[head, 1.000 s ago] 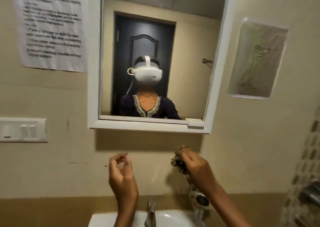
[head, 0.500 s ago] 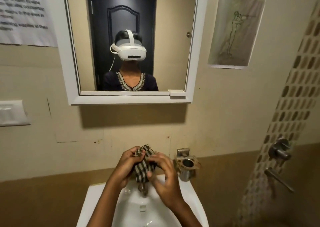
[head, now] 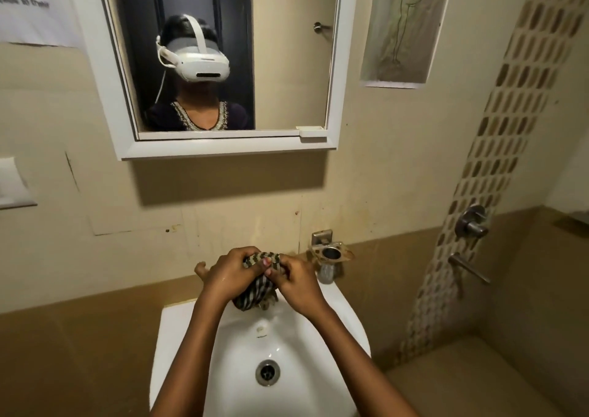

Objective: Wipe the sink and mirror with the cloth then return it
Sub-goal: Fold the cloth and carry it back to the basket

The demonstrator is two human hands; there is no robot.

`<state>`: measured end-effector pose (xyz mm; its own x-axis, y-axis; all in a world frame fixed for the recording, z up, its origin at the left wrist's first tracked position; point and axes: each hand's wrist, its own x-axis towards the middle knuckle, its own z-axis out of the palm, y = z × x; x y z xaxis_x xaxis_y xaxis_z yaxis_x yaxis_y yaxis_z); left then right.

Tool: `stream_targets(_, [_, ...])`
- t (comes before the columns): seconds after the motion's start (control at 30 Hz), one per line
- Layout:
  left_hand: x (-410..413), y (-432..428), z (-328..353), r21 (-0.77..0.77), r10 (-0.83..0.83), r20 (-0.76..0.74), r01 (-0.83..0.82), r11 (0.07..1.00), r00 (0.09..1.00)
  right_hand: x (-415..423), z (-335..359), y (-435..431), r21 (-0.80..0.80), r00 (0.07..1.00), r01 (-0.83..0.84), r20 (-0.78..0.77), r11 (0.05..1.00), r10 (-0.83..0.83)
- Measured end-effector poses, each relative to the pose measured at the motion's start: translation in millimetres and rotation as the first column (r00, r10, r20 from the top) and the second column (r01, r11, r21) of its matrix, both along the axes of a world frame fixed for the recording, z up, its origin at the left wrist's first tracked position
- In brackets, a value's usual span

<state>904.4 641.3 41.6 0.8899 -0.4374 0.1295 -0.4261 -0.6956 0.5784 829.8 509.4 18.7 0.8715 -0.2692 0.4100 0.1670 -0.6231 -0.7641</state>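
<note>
Above the sink, cloth bunched between left hand, right hand

The sink sits low against the wall. The drain is in the middle of its bowl. Both hands are above the back edge of the sink, the left hand on the left and the right hand on the right. The cloth is between them, touching both. A holder is on the wall just right of the hands. The mirror hangs on the wall above the sink. A drawing hangs right of the mirror, and a paper hangs left of it.
</note>
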Motion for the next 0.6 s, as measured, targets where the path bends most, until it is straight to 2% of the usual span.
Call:
stream_targets(0.1, [2, 5, -8, 0.013, -0.137, -0.12, 0.139, 0.99, 0.983, -9, -2, -2, 0.037, 0.999, 0.047, 0.019, 0.998, -0.048])
stream_targets(0.17, [2, 10, -11, -0.039, -0.275, -0.253, 0.274, 0.961, 0.928, -17, 2, -8, 0.048, 1.0, 0.013, 0.002, 0.999, -0.013])
stream_targets(0.2, [1, 11, -11, -0.061, -0.336, -0.276, 0.332, 0.941, 0.901, -21, 4, -11, 0.06, 0.999, -0.027, -0.037, 0.998, 0.029])
stream_targets(0.27, [-3, 10, -13, -0.089, -0.398, -0.211, 0.388, 0.917, 0.893, -30, 9, -16, 0.082, 0.989, -0.086, -0.111, 0.993, 0.095])
stream_targets(0.33, [-11, 6, -17, -0.269, -0.451, -0.171, 0.399, 0.876, 0.876, -41, 11, -22, 0.136, 0.989, -0.057, -0.125, 0.989, 0.074])
stream_targets(0.4, [-22, -3, -25, -0.531, -0.517, -0.241, 0.334, 0.779, 0.821, -52, 17, -28, 0.183, 0.992, -0.016, -0.12, 0.983, 0.038])
stream_targets(0.43, [-27, -9, -30, -0.606, -0.538, -0.278, 0.289, 0.741, 0.796, -58, 18, -32, 0.162, 0.993, -0.005, -0.118, 0.987, 0.024])
stream_targets(0.53, [-41, -30, -41, -0.665, -0.607, -0.325, 0.281, 0.692, 0.725, -81, 23, -48, 0.004, 0.994, 0.022, -0.108, 1.0, -0.021])
stream_targets(0.6, [-48, -44, -44, -0.632, -0.646, -0.368, 0.33, 0.701, 0.669, -98, 29, -63, -0.042, 0.996, 0.055, -0.068, 0.998, -0.058])
